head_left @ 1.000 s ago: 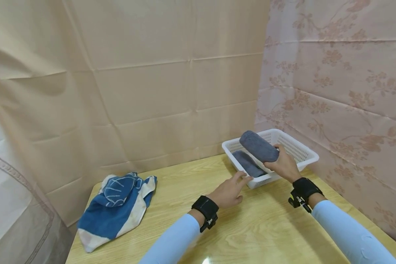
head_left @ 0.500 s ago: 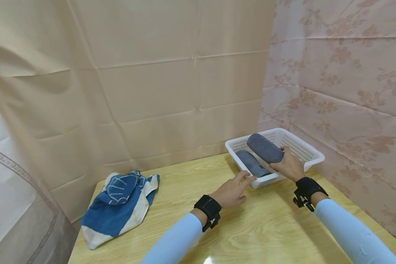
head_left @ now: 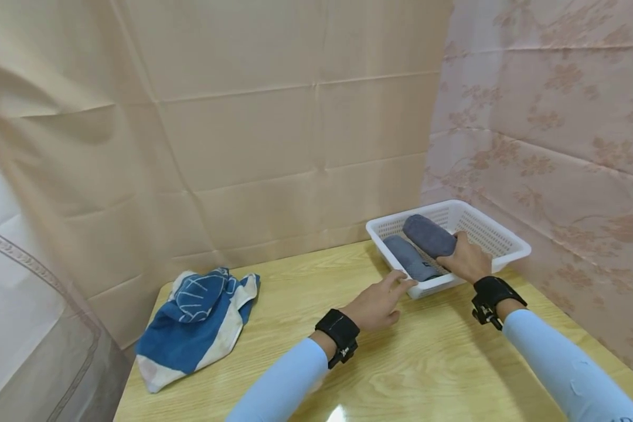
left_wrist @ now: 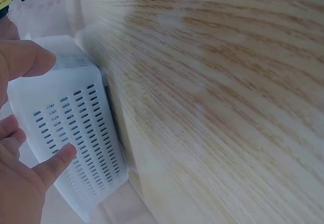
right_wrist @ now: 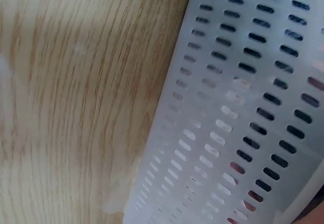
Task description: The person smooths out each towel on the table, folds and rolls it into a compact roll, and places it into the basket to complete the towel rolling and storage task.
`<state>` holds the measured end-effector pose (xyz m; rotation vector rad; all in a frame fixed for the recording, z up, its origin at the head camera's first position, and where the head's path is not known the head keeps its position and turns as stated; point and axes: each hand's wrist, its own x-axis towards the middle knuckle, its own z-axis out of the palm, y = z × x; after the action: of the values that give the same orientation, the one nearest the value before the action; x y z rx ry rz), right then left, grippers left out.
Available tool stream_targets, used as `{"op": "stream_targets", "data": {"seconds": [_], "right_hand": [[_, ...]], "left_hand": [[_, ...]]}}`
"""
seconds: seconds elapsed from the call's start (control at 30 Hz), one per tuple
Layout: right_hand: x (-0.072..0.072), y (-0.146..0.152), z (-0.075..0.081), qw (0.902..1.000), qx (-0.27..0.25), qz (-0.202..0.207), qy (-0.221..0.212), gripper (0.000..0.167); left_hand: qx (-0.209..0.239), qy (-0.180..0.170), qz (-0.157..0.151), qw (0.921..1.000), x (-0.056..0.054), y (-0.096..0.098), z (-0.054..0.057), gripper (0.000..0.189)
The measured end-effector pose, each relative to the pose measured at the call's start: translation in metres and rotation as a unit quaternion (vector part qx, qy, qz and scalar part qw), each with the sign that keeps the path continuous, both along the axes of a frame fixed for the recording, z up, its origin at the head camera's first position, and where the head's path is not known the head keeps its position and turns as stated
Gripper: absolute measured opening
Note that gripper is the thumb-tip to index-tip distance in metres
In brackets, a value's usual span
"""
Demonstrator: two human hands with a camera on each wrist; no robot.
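Note:
My right hand (head_left: 466, 259) grips the near end of a rolled grey towel (head_left: 428, 235), now low inside the white plastic basket (head_left: 506, 253). A second rolled grey towel (head_left: 408, 256) lies beside it, along the basket's left side. At the near left corner, the fingers of my left hand (head_left: 375, 305) touch the rim, loosely extended. The left wrist view shows the left hand's little finger (left_wrist: 63, 162) against the perforated basket wall (left_wrist: 76, 127). In the right wrist view the basket wall (right_wrist: 212, 112) hides the towel and nearly all of the hand.
A crumpled blue and white towel (head_left: 200, 328) lies at the left of the wooden table (head_left: 316, 281). A beige curtain (head_left: 253, 146) hangs behind the table, and a pink floral curtain (head_left: 569, 129) borders the basket's right side.
My right hand has lowered the rolled towel into the basket, beside the other roll. The left hand stays at the rim. The whole head view has shifted slightly.

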<state>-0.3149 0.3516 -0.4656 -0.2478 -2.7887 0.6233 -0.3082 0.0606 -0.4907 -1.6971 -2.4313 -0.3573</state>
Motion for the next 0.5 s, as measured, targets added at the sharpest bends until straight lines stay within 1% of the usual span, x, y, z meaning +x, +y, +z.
{"op": "stream_targets", "data": {"seconds": [0.13,0.27,0.4,0.5], "right_hand": [[-0.0029,0.0004,-0.0007,0.9998,0.013,-0.005,-0.017,0.085],[-0.0052,0.0000,0.0025,0.9988,0.019,0.000,-0.044,0.087],[-0.0064,-0.0006,0.0067,0.9964,0.022,0.006,-0.082,0.089],[-0.0058,-0.0002,0.0086,0.9927,0.028,0.016,-0.116,0.091]], "left_hand": [[0.006,-0.001,-0.002,1.0000,0.0006,0.0007,-0.0001,0.079],[0.012,0.003,-0.003,0.9999,-0.0001,0.0010,-0.0005,0.079],[0.017,0.008,-0.006,0.9998,-0.0012,0.0014,-0.0014,0.080],[0.018,0.007,-0.008,0.9998,-0.0016,0.0014,-0.0033,0.080]]}}
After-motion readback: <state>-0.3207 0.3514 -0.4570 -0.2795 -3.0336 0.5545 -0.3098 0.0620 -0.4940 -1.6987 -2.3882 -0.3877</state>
